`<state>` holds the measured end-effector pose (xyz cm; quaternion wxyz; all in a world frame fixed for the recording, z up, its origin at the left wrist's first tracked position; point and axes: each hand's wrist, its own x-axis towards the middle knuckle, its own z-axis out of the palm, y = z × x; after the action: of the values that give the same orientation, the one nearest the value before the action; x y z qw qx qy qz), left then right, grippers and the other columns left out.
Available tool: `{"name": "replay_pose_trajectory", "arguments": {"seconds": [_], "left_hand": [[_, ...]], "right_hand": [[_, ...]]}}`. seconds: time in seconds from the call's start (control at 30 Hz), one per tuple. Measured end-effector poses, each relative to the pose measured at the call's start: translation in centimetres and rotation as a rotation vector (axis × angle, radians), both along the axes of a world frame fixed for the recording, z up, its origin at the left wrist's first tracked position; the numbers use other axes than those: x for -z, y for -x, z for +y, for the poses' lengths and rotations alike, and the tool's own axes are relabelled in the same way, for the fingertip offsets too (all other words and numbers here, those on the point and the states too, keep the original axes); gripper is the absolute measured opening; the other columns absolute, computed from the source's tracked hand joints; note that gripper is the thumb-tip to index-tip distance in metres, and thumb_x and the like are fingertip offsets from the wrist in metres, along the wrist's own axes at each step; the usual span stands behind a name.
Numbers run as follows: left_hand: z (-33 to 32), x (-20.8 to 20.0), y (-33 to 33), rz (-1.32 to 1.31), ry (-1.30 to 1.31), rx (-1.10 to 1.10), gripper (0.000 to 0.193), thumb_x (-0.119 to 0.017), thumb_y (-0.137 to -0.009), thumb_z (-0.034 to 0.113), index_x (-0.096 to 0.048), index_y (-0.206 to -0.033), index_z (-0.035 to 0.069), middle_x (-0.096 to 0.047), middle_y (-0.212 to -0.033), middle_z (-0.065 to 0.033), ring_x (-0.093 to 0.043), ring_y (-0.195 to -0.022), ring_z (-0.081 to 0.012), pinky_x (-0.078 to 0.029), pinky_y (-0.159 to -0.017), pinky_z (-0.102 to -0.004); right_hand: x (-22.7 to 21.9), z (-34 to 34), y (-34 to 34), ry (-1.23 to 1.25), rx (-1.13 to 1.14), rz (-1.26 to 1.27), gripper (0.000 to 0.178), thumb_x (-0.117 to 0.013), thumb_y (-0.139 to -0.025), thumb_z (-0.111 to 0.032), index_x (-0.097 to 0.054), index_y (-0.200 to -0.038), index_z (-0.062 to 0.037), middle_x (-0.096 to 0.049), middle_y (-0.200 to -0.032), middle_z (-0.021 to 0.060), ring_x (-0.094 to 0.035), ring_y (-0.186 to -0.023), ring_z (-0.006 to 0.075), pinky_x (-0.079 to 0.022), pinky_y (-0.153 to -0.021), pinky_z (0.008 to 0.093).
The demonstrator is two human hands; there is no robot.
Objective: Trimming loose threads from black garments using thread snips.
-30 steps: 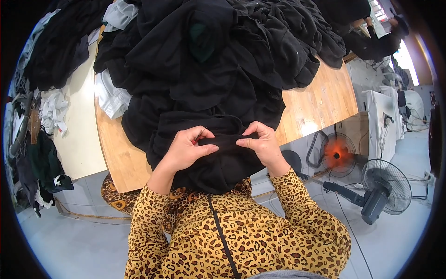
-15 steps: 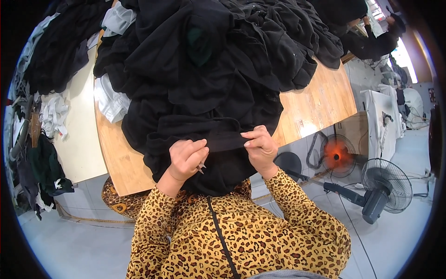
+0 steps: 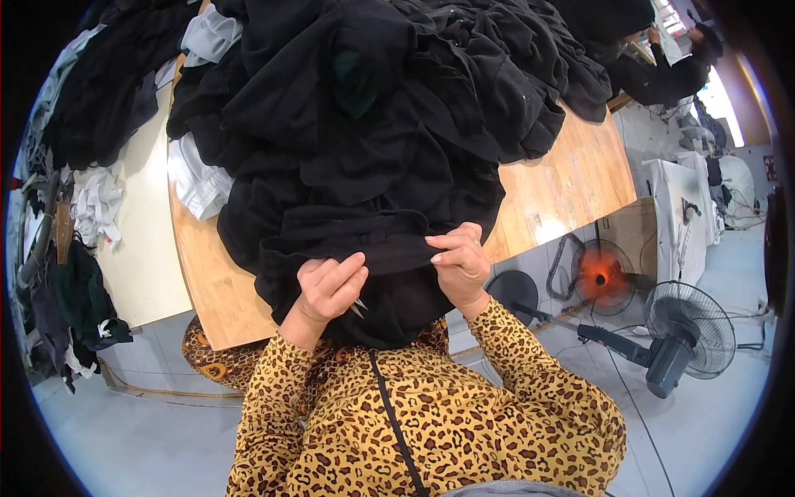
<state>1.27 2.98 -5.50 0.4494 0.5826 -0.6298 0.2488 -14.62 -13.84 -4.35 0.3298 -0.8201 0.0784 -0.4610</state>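
A black garment (image 3: pixel 368 186) lies over the table's front edge and hangs toward my lap. My left hand (image 3: pixel 327 290) is closed, pinching the garment's banded edge between thumb and fingers. Two small pointed metal blades (image 3: pixel 358 306), like those of thread snips, stick out below that palm; the rest of the tool is hidden in the hand. My right hand (image 3: pixel 461 263) pinches the same band a short way to the right, and the strip between both hands is stretched fairly straight.
More dark garments (image 3: pixel 513 74) are heaped across the wooden table (image 3: pixel 571 186). White cloth (image 3: pixel 199 178) lies at its left side. A grey fan (image 3: pixel 687 331) and an orange-lit fan (image 3: pixel 600 277) stand to the right. Another person (image 3: pixel 662 79) is at the far right.
Both hands have shifted slightly left along the band, still pinching it. The blade tips under my left hand now show more apart. The heap has not moved.
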Motion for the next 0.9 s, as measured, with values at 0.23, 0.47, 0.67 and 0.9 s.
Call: {"name": "replay_pose_trajectory", "arguments": {"seconds": [0.23,0.47,0.67,0.9], "left_hand": [[-0.9,-0.5,0.7,0.06,-0.035,0.018,0.014,-0.067,-0.064,0.0,-0.063,-0.076,0.003,-0.066,-0.09,-0.0099,-0.053,-0.051,-0.0141,-0.038,-0.044,-0.0239],[-1.7,-1.5,1.9,0.178,-0.069,-0.041,0.019,-0.067,-0.066,0.004,-0.064,-0.084,0.003,-0.062,-0.085,-0.0085,-0.057,-0.055,-0.0183,-0.045,-0.046,-0.0272],[-1.5,-2.2,3.2,0.195,-0.174,0.048,0.028,-0.068,-0.064,0.004,-0.066,-0.092,0.002,-0.061,-0.084,-0.0063,-0.057,-0.057,-0.0172,-0.044,-0.046,-0.0269],[-1.9,-2.6,3.2,0.252,-0.129,0.021,0.029,-0.068,-0.06,-0.001,-0.066,-0.089,0.001,-0.06,-0.08,-0.0069,-0.06,-0.058,-0.0194,-0.047,-0.048,-0.0278]], "right_hand": [[-0.5,0.6,-0.5,0.091,0.008,0.031,0.028,-0.07,-0.058,0.008,-0.054,-0.072,-0.0105,-0.067,-0.087,0.003,-0.059,-0.069,0.0182,-0.039,-0.076,0.0331],[-1.5,0.8,-0.8,0.322,-0.022,0.1,0.03,-0.07,-0.06,0.007,-0.061,-0.085,-0.0071,-0.064,-0.086,0.0047,-0.062,-0.072,0.0197,-0.04,-0.077,0.0367],[-1.2,0.7,-0.6,0.204,0.021,0.034,0.025,-0.071,-0.065,0.005,-0.059,-0.08,-0.0095,-0.066,-0.083,0.0029,-0.063,-0.069,0.017,-0.039,-0.083,0.0365],[-1.6,0.8,-0.5,0.273,0.062,0.099,0.013,-0.065,-0.062,0.004,-0.06,-0.066,-0.0071,-0.064,-0.085,0.0084,-0.058,-0.072,0.023,-0.043,-0.077,0.0374]]}}
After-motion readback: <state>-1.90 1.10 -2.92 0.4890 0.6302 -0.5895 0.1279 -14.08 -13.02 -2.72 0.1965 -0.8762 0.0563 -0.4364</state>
